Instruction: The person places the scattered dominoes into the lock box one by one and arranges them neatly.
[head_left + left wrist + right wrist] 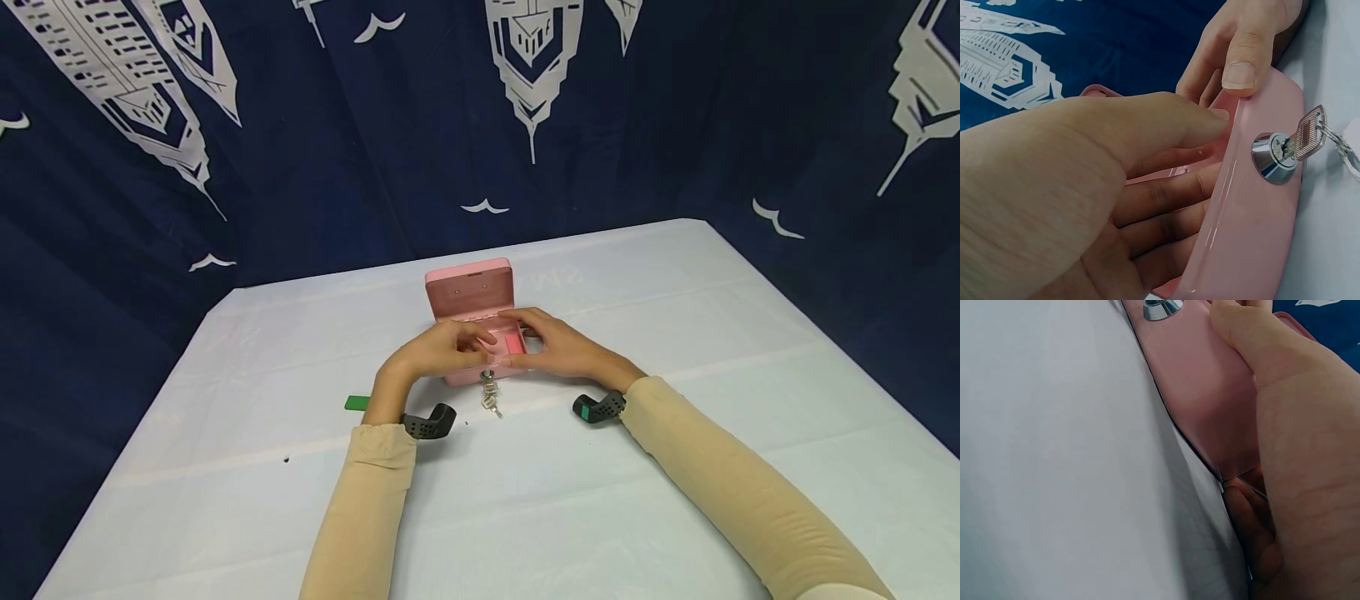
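A pink metal cash box (467, 377) stands on the table with its lid (470, 293) raised. My left hand (438, 350) reaches over the front rim into the box. Its fingers (1169, 190) extend inside, thumb above them, and nothing shows held between them. At the box's right side, my right hand (562, 346) grips the wall, thumb (1241, 72) on the front rim. Inside, near the right wall, lies a small bright pink block (513, 343). A key (1310, 132) sits in the front lock (1270, 156), with more keys (491, 403) hanging from its ring.
A flat green piece (357, 402) lies on the white-covered table (525, 517), partly behind my left wrist. A tiny dark speck (286, 460) is further left. Dark blue printed cloth (420, 125) hangs behind the table.
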The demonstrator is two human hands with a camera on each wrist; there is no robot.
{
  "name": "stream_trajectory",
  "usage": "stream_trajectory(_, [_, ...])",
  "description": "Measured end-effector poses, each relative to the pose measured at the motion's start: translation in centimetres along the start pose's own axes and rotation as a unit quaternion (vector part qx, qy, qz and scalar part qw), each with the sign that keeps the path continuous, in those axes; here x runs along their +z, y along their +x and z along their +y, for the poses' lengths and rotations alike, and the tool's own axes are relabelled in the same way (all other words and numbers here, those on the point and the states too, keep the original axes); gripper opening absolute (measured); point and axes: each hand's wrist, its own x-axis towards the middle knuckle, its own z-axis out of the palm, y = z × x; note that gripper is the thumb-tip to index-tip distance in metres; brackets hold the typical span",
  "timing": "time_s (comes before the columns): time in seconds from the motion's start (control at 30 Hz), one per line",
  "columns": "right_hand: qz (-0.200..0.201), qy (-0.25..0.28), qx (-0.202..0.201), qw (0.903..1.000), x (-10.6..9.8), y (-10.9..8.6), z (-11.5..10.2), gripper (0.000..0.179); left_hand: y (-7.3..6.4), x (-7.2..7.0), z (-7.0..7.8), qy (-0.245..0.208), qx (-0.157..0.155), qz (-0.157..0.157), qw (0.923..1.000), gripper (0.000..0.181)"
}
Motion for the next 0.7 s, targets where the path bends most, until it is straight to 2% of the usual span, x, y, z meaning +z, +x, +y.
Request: stream_trajectory(0.7, [-0.001,0.0,0.006,1.0,0.01,-0.01,-0.06,0.083,0.31,0.12,-0.43,-0.001,0.004,0.018,0.9998,0.035])
